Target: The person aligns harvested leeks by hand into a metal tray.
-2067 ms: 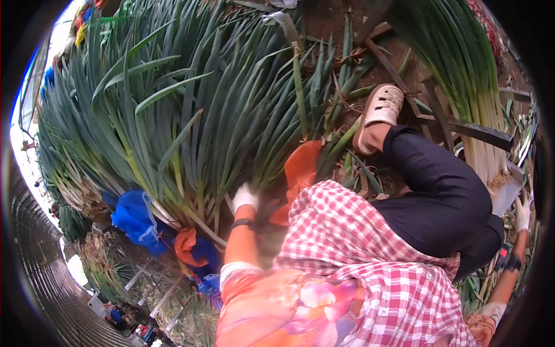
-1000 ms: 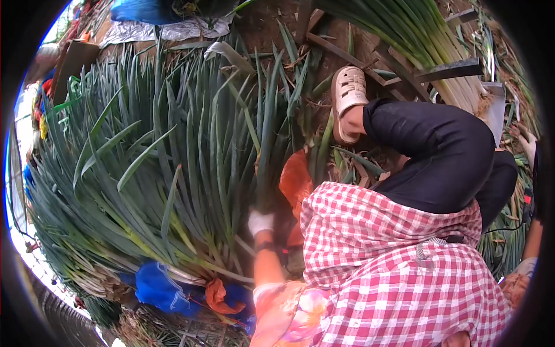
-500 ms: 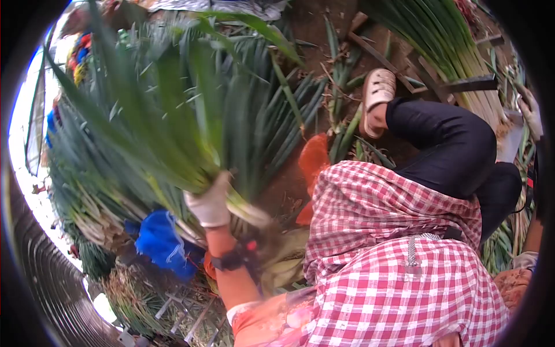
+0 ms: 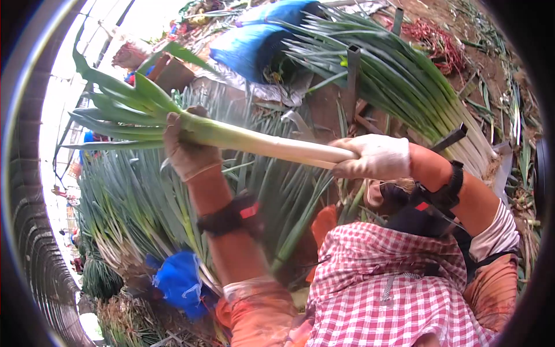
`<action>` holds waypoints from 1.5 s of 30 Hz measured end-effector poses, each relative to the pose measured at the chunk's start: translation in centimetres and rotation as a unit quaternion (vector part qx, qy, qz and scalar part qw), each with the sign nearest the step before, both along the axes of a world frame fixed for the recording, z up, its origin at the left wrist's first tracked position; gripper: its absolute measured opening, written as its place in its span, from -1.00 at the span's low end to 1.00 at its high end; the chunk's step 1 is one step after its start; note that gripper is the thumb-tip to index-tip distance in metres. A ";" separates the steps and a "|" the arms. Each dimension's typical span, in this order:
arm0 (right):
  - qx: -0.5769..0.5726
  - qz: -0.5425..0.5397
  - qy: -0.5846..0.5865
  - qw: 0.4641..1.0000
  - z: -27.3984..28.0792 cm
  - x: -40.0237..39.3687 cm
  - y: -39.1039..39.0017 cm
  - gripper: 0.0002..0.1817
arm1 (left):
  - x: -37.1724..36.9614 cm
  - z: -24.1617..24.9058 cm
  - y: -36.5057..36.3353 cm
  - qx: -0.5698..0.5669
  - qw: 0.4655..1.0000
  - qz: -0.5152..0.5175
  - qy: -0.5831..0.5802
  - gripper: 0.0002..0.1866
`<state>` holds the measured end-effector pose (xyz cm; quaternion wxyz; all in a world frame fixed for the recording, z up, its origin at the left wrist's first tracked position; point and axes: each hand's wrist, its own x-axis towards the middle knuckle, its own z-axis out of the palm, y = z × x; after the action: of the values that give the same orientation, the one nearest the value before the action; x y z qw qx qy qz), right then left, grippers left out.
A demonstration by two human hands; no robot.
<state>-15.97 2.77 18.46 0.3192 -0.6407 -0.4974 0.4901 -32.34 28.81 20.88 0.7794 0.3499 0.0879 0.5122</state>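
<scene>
A thick long green onion point(image 4: 260, 142) stretches across the middle of the view, leaves to the left and white end to the right. My left hand point(image 4: 192, 151), in a pale work glove, is closed around it just below where the leaves fan out. Toward the white end, my right hand point(image 4: 378, 157), gloved too, grips the stalk; its root tip is hidden by the fingers. Beneath my left hand lies a large pile of green onions point(image 4: 136, 191). Beyond my right hand, another bundle of green onions point(image 4: 416, 92) rests on a metal frame point(image 4: 354, 75).
A blue sack point(image 4: 245, 52) lies at the back. Blue netting point(image 4: 180, 283) is beside my left forearm, and red netting point(image 4: 436, 46) sits at the far right. Metal posts of the frame stick up near my right hand. Loose leaves litter the soil.
My right hand has come in from the right edge and taken hold of the white end. My left hand has risen, and the green onion has turned to lie nearly level. The view has shifted.
</scene>
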 end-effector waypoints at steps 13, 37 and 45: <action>-0.105 -0.094 -0.145 0.979 2.5 3.4 -5.1 -0.58 | 7.1 -13.1 -4.2 -0.225 0.957 -0.149 -0.108 -0.30; -0.092 -0.039 -0.348 0.932 0.5 5.8 -9.6 -0.53 | 8.8 -18.0 -7.5 -0.398 0.885 -0.231 0.074 -0.55; 0.034 -0.047 -0.539 0.841 -2.3 4.1 -9.1 -0.77 | 10.1 -19.3 -8.6 -0.421 0.885 -0.172 0.097 -0.71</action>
<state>-11.86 -6.37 16.17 0.0450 -0.8153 -0.5762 0.0352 -22.27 20.26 1.62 0.9171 0.0463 0.3087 0.2481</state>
